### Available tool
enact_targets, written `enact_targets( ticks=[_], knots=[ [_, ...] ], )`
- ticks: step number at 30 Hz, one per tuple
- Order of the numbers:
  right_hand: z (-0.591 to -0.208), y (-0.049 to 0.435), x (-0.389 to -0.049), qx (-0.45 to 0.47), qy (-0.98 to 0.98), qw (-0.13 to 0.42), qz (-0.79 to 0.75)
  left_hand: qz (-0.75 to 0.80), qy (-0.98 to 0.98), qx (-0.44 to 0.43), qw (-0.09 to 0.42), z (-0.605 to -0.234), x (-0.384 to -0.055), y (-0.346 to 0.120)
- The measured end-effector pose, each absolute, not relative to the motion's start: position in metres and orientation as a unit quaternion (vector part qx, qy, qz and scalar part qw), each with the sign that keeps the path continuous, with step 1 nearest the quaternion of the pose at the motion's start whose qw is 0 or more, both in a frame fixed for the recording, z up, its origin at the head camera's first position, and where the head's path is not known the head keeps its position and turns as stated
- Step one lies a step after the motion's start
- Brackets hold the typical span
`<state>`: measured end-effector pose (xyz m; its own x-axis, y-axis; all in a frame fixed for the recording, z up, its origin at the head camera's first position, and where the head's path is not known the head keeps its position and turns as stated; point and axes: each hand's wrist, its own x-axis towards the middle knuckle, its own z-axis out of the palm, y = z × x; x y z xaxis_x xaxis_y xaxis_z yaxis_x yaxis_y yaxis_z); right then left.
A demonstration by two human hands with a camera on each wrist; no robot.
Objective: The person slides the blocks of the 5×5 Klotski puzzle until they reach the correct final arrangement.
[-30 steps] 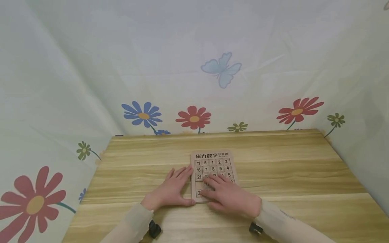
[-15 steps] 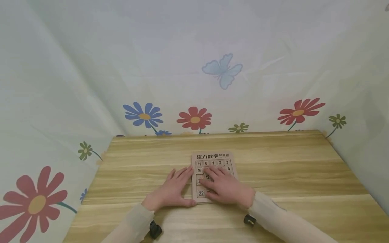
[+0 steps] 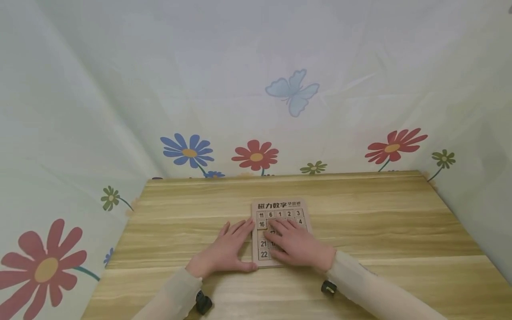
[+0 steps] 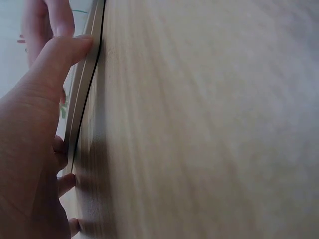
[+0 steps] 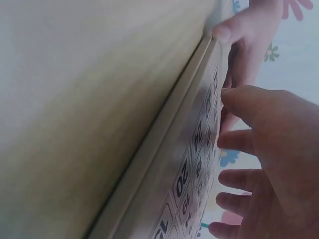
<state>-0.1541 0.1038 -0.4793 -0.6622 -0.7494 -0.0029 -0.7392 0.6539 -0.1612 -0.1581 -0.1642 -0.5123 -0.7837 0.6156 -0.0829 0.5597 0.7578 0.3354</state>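
Note:
A number slide puzzle (image 3: pixel 298 205) lies flat on the wooden table, with numbered square tiles in a tan frame. My left hand (image 3: pixel 225 252) rests along its left side, fingertips at the edge and thumb at the near left corner. Over the tiles lies my right hand (image 3: pixel 298 246), fingers spread and touching them, hiding much of the middle and right. A vacant slot shows at the left of the third row, above tile 21 (image 3: pixel 263 244) and tile 22 (image 3: pixel 264 254). In the right wrist view, the right thumb (image 5: pixel 244 102) reaches the tile faces.
The wooden table (image 3: pixel 392 213) extends around the puzzle on all sides. Behind it hangs a pale cloth backdrop (image 3: pixel 224 89) printed with flowers and a butterfly. A dark wrist camera (image 3: pixel 203 302) sits at the left cuff, another (image 3: pixel 329 288) at the right.
Tile 21 has slid down one row toward me, so the vacant slot is now above it. My right hand has shifted slightly up and left over the tiles; the left stays put.

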Motion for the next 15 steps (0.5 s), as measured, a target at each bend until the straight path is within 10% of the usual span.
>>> enact_targets(
  ticks=[15],
  knots=[
    [-0.481, 0.105, -0.155, -0.395, 0.914, 0.062, -0.07, 0.15, 0.931, 0.319, 0.091, -0.514, -0.159, -0.165]
  ],
)
